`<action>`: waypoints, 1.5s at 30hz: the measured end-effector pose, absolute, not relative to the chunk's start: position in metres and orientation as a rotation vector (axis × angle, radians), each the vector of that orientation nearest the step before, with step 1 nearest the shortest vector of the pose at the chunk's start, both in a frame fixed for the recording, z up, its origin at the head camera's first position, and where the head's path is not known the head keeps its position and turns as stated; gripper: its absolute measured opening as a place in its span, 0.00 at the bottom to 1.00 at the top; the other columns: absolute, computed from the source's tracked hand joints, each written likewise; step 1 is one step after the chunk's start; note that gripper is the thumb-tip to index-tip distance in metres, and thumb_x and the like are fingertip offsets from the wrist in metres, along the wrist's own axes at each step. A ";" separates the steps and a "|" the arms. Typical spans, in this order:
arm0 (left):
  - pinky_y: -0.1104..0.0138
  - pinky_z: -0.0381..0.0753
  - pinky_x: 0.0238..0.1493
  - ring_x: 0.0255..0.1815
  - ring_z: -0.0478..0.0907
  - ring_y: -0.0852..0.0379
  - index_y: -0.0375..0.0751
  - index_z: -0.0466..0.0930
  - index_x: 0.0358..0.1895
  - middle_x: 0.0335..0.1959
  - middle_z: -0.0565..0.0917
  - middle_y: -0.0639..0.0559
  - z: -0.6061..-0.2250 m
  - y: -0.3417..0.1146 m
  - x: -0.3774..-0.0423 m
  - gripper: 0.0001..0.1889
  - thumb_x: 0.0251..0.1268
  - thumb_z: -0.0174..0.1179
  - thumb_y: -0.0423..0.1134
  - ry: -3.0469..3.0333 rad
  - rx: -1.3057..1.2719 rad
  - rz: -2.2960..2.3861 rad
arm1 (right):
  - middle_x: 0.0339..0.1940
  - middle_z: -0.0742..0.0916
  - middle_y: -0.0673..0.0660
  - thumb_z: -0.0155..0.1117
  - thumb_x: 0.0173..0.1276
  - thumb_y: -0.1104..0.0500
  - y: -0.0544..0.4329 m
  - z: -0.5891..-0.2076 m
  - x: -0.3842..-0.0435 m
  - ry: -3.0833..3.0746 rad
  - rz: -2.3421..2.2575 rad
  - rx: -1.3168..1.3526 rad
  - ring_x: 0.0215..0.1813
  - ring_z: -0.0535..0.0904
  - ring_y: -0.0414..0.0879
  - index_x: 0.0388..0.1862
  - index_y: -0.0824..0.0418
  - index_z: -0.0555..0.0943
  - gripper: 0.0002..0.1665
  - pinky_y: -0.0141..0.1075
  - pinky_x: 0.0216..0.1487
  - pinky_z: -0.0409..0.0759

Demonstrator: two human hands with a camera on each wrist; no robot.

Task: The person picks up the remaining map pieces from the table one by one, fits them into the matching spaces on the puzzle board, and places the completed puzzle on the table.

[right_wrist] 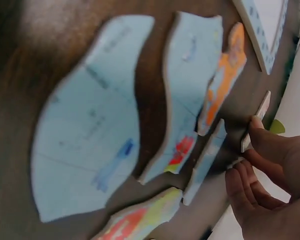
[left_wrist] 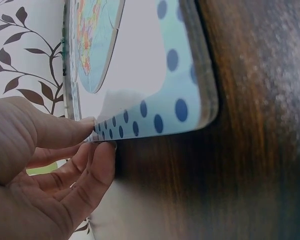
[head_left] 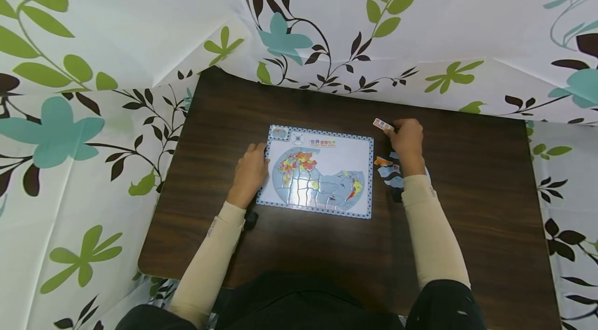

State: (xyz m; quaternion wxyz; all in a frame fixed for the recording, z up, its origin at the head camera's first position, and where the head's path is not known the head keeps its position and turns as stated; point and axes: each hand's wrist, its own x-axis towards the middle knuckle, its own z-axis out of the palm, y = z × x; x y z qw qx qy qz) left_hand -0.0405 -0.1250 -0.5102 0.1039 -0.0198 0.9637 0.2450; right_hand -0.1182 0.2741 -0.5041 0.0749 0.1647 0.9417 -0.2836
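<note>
A world-map puzzle board [head_left: 348, 156] with a dotted blue border lies flat on the table, its map partly filled with pieces. At its left edge my left hand [head_left: 250, 172] grips the border, thumb on top and fingers against the side. Beyond the board's upper right corner, my right hand [head_left: 407, 140] pinches a small rectangular puzzle piece [head_left: 383, 124] with coloured lettering. The same piece is seen edge-on in the right wrist view, between thumb and fingers. Loose map pieces [right_wrist: 97, 115] lie below the right hand, pale blue with some orange and red, partly hidden by it in the head view.
The dark wooden table [head_left: 303, 252] has a leaf-patterned white sheet [head_left: 154, 34] hanging along its back and sides. A small black object [head_left: 250, 220] shows beside the left wrist. The person's dark-clothed lap is at the front edge.
</note>
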 end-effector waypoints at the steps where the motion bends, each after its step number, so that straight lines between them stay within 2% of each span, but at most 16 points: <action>1: 0.39 0.86 0.56 0.58 0.85 0.29 0.33 0.76 0.72 0.63 0.81 0.31 -0.510 -0.125 -0.041 0.23 0.79 0.61 0.34 2.842 -0.058 0.724 | 0.69 0.81 0.75 0.67 0.80 0.59 0.274 -0.505 -0.118 2.843 -0.850 0.491 0.71 0.77 0.71 0.68 0.74 0.80 0.25 0.63 0.72 0.77; 6: 0.39 0.86 0.56 0.58 0.85 0.29 0.32 0.76 0.72 0.63 0.81 0.31 -0.509 -0.125 -0.041 0.23 0.79 0.61 0.34 2.841 -0.060 0.728 | 0.62 0.85 0.75 0.68 0.79 0.61 0.273 -0.507 -0.119 2.904 -0.849 0.498 0.63 0.83 0.70 0.60 0.74 0.85 0.19 0.62 0.64 0.81; 15: 0.39 0.86 0.56 0.57 0.85 0.29 0.33 0.76 0.72 0.63 0.81 0.31 -0.510 -0.125 -0.040 0.23 0.79 0.62 0.34 2.840 -0.061 0.722 | 0.54 0.87 0.72 0.68 0.79 0.60 0.275 -0.507 -0.116 2.890 -0.945 0.513 0.52 0.83 0.64 0.57 0.72 0.83 0.17 0.57 0.54 0.81; 18: 0.39 0.86 0.56 0.57 0.85 0.29 0.32 0.76 0.72 0.63 0.81 0.31 -0.511 -0.126 -0.040 0.23 0.79 0.62 0.34 2.841 -0.061 0.725 | 0.52 0.88 0.71 0.68 0.79 0.60 0.275 -0.506 -0.116 2.885 -1.010 0.510 0.50 0.84 0.62 0.55 0.71 0.84 0.15 0.52 0.52 0.81; 25: 0.38 0.85 0.57 0.58 0.85 0.29 0.32 0.75 0.73 0.63 0.81 0.31 -0.510 -0.125 -0.041 0.23 0.79 0.61 0.34 2.836 -0.052 0.729 | 0.51 0.90 0.66 0.70 0.78 0.58 0.275 -0.504 -0.117 2.827 -1.087 0.531 0.47 0.88 0.55 0.54 0.66 0.86 0.13 0.32 0.40 0.78; 32: 0.39 0.86 0.57 0.58 0.85 0.30 0.32 0.75 0.73 0.63 0.80 0.30 -0.510 -0.125 -0.041 0.24 0.79 0.62 0.34 2.827 -0.058 0.731 | 0.48 0.90 0.66 0.71 0.77 0.59 0.268 -0.493 -0.120 2.792 -1.177 0.471 0.45 0.92 0.55 0.53 0.66 0.87 0.13 0.21 0.34 0.79; 38: 0.40 0.86 0.57 0.58 0.85 0.30 0.32 0.75 0.73 0.62 0.81 0.31 -0.511 -0.125 -0.041 0.23 0.79 0.62 0.34 2.823 -0.063 0.735 | 0.47 0.92 0.70 0.73 0.75 0.62 0.257 -0.483 -0.118 2.757 -1.229 0.337 0.43 0.93 0.57 0.51 0.69 0.88 0.12 0.23 0.33 0.83; 45: 0.39 0.86 0.58 0.59 0.85 0.30 0.32 0.75 0.73 0.63 0.80 0.30 -0.509 -0.125 -0.040 0.24 0.79 0.62 0.34 2.822 -0.062 0.741 | 0.42 0.91 0.64 0.73 0.75 0.58 0.243 -0.485 -0.108 2.741 -1.084 0.226 0.40 0.87 0.53 0.48 0.65 0.90 0.11 0.32 0.36 0.79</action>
